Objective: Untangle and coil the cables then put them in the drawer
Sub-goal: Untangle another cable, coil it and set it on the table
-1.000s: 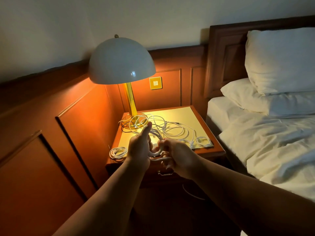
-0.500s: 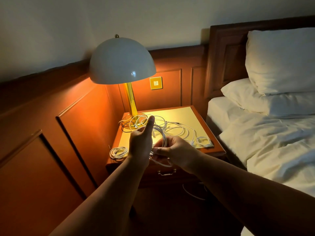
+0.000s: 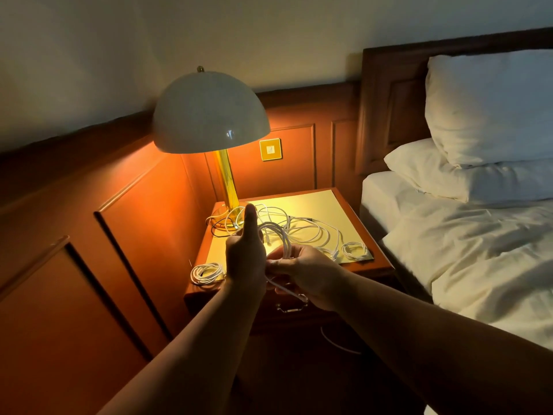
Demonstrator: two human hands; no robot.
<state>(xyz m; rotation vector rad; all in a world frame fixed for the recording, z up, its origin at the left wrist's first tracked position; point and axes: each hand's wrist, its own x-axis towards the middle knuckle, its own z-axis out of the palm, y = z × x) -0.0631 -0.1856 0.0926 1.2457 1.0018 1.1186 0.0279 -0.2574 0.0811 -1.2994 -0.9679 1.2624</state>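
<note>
Plainly, the head view shows both hands raised in front of the nightstand, winding one white cable into loops. The left hand stands upright with its thumb straight up; the loops hang round it, but its fingers face away and I cannot tell how they lie. The right hand pinches the strand between thumb and fingers just beside the left, and a loose tail droops below.

A finished coil lies at the top's front left corner. The tangle sprawls from the lamp base to the right edge, ending in a small bundle. The drawer under the hands looks closed.

Likely risks: the cable runs back into the tangle, so a hard pull could tighten knots, drag strands off the edge, or snag the lamp base. A slack pinch would spill the loops.
</note>
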